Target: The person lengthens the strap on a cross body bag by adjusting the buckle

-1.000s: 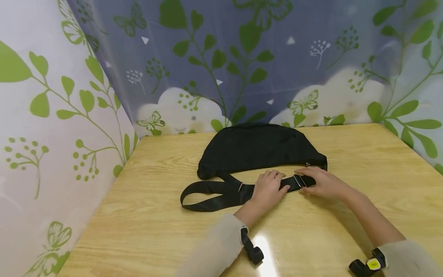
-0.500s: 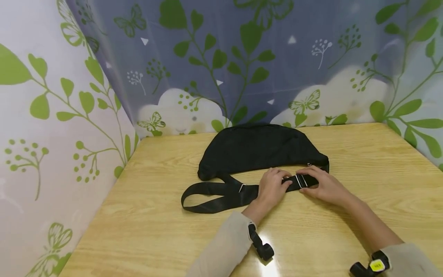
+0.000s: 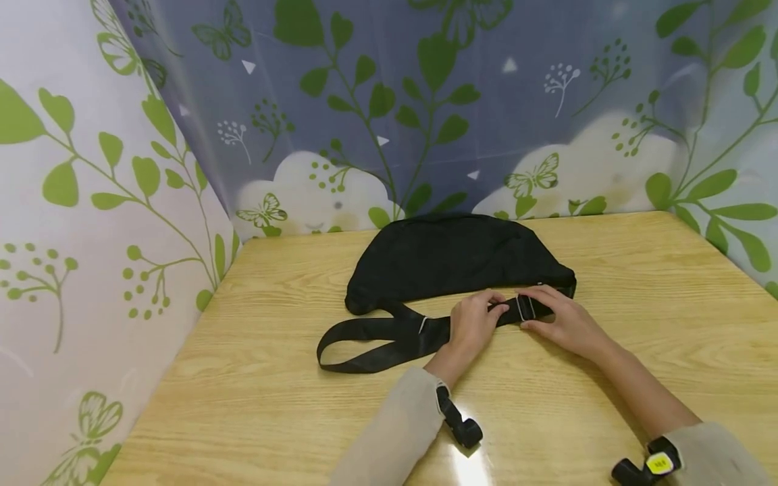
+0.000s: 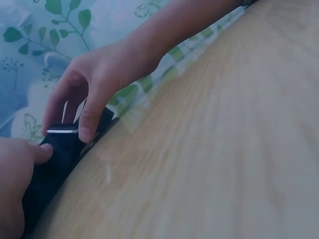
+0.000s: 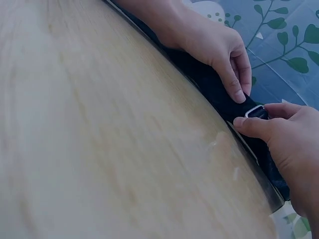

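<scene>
A black waist bag (image 3: 456, 260) lies flat on the wooden table, its black strap (image 3: 419, 337) stretched out in front of it. My left hand (image 3: 471, 327) pinches the strap between thumb and fingers, left of a metal slide buckle (image 3: 525, 308). At that buckle, my right hand (image 3: 565, 320) grips the strap's edges with thumb below and fingers above. In the right wrist view the right thumb and fingers (image 5: 254, 128) hold either side of the metal buckle (image 5: 255, 111). A second metal ring (image 3: 422, 325) sits on the strap near its loop at the left.
The wooden table (image 3: 255, 405) runs up to a patterned cloth backdrop (image 3: 365, 101) with leaves and butterflies behind and at the sides. Black bands with small cameras (image 3: 458, 422) are worn on both wrists.
My left hand has shifted slightly right along the strap, closer to the buckle. The right hand keeps its grip there. The bag stays in place.
</scene>
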Motion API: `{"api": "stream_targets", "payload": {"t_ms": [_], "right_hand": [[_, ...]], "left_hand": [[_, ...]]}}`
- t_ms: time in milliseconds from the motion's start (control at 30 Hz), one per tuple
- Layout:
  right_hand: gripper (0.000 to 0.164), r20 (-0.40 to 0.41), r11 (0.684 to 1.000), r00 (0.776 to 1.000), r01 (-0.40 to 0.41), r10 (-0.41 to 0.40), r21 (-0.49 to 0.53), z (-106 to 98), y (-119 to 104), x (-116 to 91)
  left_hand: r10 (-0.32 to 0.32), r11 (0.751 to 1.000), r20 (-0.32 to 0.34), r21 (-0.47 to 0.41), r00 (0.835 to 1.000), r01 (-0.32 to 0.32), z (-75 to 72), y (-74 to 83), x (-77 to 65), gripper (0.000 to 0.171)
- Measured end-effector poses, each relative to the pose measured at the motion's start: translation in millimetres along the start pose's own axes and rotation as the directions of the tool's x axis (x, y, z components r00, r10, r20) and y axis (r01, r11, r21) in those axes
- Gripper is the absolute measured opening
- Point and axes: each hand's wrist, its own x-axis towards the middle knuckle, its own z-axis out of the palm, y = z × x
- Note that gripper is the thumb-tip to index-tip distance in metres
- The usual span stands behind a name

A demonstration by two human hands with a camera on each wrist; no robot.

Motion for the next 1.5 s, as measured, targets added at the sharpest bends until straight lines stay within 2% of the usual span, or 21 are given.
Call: {"api": "stream_targets", "payload": {"t_ms": [167,300,433,633,800,967,1100,1200,1300,1500], "right_hand": [[0.058,-0.039,1.000,0.999,0.023,-0.023,-0.008,-0.6,2.3,0.4],[0.060,-0.046,0.999,0.998,0.033,-0.034,-0.028,0.2,3.5,0.0],[0.062,-0.060,0.998,0.997,0.040,-0.042,-0.045,-0.2,3.1,0.1],[0.065,-0.113,0.999,0.993,0.035,-0.038,-0.030,-1.1,3.7,0.5],[0.065,-0.113,1.000,0.994,0.013,-0.011,0.012,-1.1,3.8,0.6],[0.063,-0.088,0.996,0.996,0.025,-0.018,0.081,-0.4,2.7,0.8],[0.062,-0.083,0.995,0.996,0.045,-0.038,0.088,1.6,2.3,0.4],[0.062,-0.094,0.995,0.995,0.045,-0.037,0.084,2.6,1.7,0.6],[0.063,-0.112,0.995,0.993,0.035,-0.025,0.088,2.7,0.6,1.2],[0.062,-0.131,0.994,0.991,-0.004,0.018,0.110,1.9,0.7,1.0]], "left_hand": [[-0.016,0.992,0.041,-0.125,0.999,0.021,5.3,0.2,6.8,0.016],[-0.021,0.988,0.070,-0.153,0.997,0.031,5.6,0.6,7.9,0.016],[-0.014,0.996,0.075,-0.085,0.997,0.021,3.1,0.4,7.1,0.015],[0.024,0.998,0.042,0.052,0.999,-0.026,0.0,-0.6,4.6,0.013],[0.038,0.998,0.021,0.043,0.999,-0.039,1.9,-2.2,3.8,0.011],[0.087,0.996,0.067,0.006,0.994,-0.088,2.8,-3.0,4.5,0.015],[0.115,0.993,0.089,0.007,0.989,-0.116,2.8,-3.3,4.3,0.017],[0.092,0.996,0.073,0.015,0.993,-0.093,2.4,-3.0,3.6,0.017],[0.058,0.998,0.029,0.037,0.998,-0.059,2.4,-3.4,3.3,0.014],[0.009,0.994,-0.035,0.110,0.999,-0.005,3.8,-4.8,3.2,0.011]]}}
